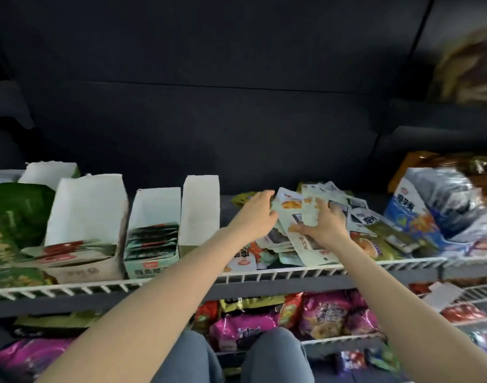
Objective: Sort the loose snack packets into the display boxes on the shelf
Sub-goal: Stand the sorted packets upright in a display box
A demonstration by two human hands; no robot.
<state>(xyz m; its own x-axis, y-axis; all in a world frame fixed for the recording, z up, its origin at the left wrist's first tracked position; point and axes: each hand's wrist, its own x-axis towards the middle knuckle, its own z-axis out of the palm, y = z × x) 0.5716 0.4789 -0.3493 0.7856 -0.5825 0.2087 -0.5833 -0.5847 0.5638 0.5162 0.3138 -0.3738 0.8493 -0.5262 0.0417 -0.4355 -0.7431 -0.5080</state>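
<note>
Two hands are seen in the head view, both reaching into a heap of loose snack packets (314, 233) on the wire shelf (292, 272). The heap is taken as the landmark. The right hand (324, 226) lies on top of the heap, its fingers curled round one pale packet (310, 210), which is held upright above the rest. The left hand (257, 214) is placed at the heap's left edge, fingers fairly straight and relaxed, its fingertips touching the nearest pale packets; nothing is gripped by it.

To the left of the heap, an open white display box (201, 214) is stood just beside the left hand; its contents cannot be made out. Further left, a second display box (154, 244) is seen part-filled with dark packets, and beyond it a wider box (85, 230) holds red-and-white packets. Green packets (13, 217) are piled at the far left. To the right of the heap, a blue and silver bag (419, 211) is leaned. Below the heap, on a lower shelf, pink and purple bags (328, 313) are laid. The person's knees (237, 357) are seen beneath.
</note>
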